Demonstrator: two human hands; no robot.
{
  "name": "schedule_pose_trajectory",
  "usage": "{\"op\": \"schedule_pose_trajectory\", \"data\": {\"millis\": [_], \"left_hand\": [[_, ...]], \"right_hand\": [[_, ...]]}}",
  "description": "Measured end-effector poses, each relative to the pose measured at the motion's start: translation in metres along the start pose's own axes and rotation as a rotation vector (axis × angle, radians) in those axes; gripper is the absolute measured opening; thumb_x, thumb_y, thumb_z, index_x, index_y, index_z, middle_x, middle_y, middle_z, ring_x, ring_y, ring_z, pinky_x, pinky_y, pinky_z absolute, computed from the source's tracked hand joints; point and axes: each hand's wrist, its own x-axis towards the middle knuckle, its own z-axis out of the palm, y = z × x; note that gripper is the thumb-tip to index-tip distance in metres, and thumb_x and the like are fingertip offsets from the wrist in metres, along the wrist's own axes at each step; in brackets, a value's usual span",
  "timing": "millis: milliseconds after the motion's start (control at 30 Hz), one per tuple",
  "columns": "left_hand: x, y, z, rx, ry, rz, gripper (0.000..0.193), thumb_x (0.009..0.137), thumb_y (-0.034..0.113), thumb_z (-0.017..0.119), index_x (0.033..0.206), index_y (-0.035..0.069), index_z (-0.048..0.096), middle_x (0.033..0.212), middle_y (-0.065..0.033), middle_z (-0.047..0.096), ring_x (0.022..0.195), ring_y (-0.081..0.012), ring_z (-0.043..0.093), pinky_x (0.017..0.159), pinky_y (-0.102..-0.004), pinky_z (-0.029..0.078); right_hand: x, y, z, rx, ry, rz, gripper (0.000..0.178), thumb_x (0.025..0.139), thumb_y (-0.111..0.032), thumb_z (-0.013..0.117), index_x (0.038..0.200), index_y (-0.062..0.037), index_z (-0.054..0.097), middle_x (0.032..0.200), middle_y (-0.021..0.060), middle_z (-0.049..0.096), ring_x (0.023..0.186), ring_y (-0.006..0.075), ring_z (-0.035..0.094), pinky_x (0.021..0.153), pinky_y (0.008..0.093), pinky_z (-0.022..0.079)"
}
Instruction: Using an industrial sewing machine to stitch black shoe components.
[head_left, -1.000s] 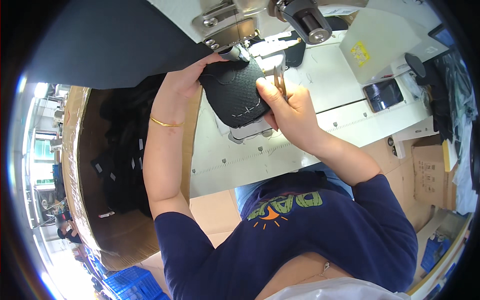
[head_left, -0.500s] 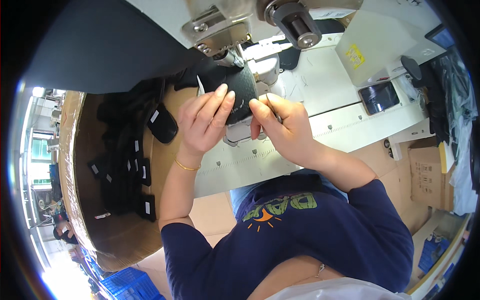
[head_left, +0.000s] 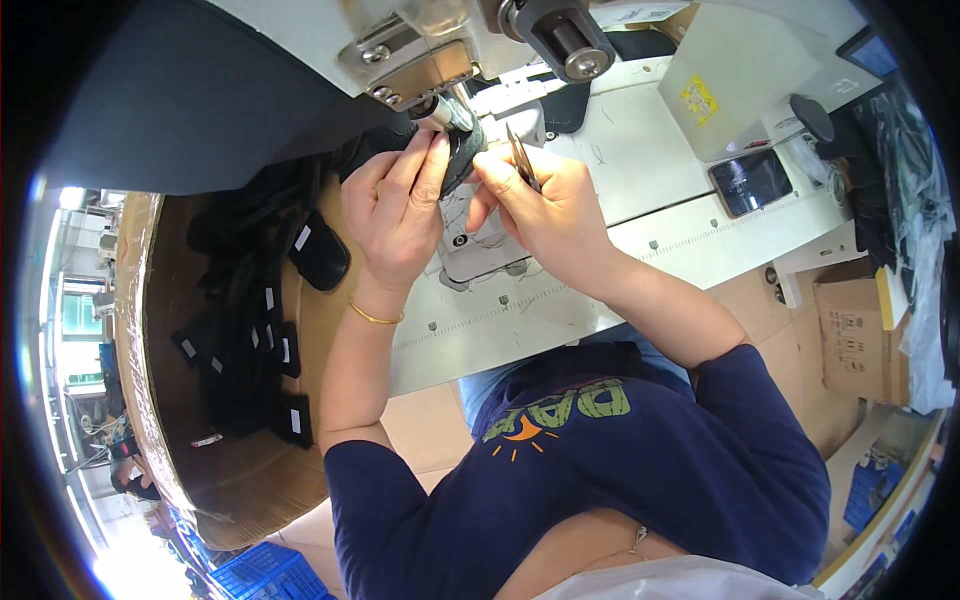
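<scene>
A small black padded fabric piece sits curved under the sewing machine's needle area. My left hand is closed on its left edge, fingertips pressed together close beneath the metal presser parts. Just to the right, my right hand has thumb and forefinger together at the piece's right edge. Tucked in that same hand is a slim dark pointed tool, its tips sticking up past the fingers; whether it is tweezers or thread snips I cannot tell. My fingers hide part of the fabric.
The machine head hangs low over both hands. At left a large cardboard box holds several black pieces with white labels. A phone lies on the white machine table, with loose threads nearby.
Both hands have moved up and slightly left, bringing the black fabric piece closer under the needle area. The dark tool in my right hand now shows more clearly, tips upward.
</scene>
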Motion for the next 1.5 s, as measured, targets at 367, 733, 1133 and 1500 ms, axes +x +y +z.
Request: {"op": "schedule_pose_trajectory", "data": {"millis": [367, 733, 1133, 1500], "left_hand": [[0.038, 0.042, -0.024, 0.175, -0.139, -0.067, 0.028, 0.066, 0.003, 0.074, 0.094, 0.006, 0.072, 0.096, -0.0002, 0.07, 0.084, -0.0178, 0.062, 0.082, -0.0323, 0.042], [0.027, 0.057, -0.031, 0.404, -0.391, -0.203, 0.032, 0.079, 0.013, 0.068, 0.109, 0.005, 0.059, 0.103, -0.0098, 0.056, 0.095, -0.025, 0.055, 0.087, -0.0376, 0.039], [0.038, 0.069, -0.035, -0.036, -0.185, -0.099, 0.027, 0.072, -0.007, 0.066, 0.098, -0.01, 0.061, 0.098, -0.0208, 0.061, 0.086, -0.0331, 0.061, 0.073, -0.0388, 0.055], [0.04, 0.049, -0.011, 0.015, -0.18, -0.18, 0.038, 0.065, -0.01, 0.065, 0.102, -0.002, 0.061, 0.099, -0.0137, 0.058, 0.09, -0.0316, 0.058, 0.076, -0.039, 0.05]], "right_hand": [[0.003, 0.002, -0.007, 0.116, -0.012, 0.049, 0.027, 0.099, -0.018, 0.053, 0.08, -0.0021, 0.064, 0.058, 0.0009, 0.061, 0.051, 0.0032, 0.045, 0.046, 0.0236, 0.036], [0.004, -0.003, -0.006, 0.254, -0.008, 0.091, 0.026, 0.099, -0.019, 0.053, 0.085, -0.0018, 0.066, 0.06, 0.0006, 0.062, 0.051, 0.0025, 0.046, 0.045, 0.0215, 0.035], [0.002, 0.003, -0.016, 0.067, 0.061, -0.046, 0.023, 0.1, -0.018, 0.055, 0.084, -0.0037, 0.063, 0.061, -0.0027, 0.056, 0.051, 0.0007, 0.045, 0.045, 0.0185, 0.032], [0.004, -0.001, -0.011, -0.028, 0.041, -0.043, 0.029, 0.098, -0.02, 0.053, 0.08, 0.001, 0.062, 0.061, 0.0057, 0.063, 0.054, 0.008, 0.053, 0.049, 0.0271, 0.041]]}}
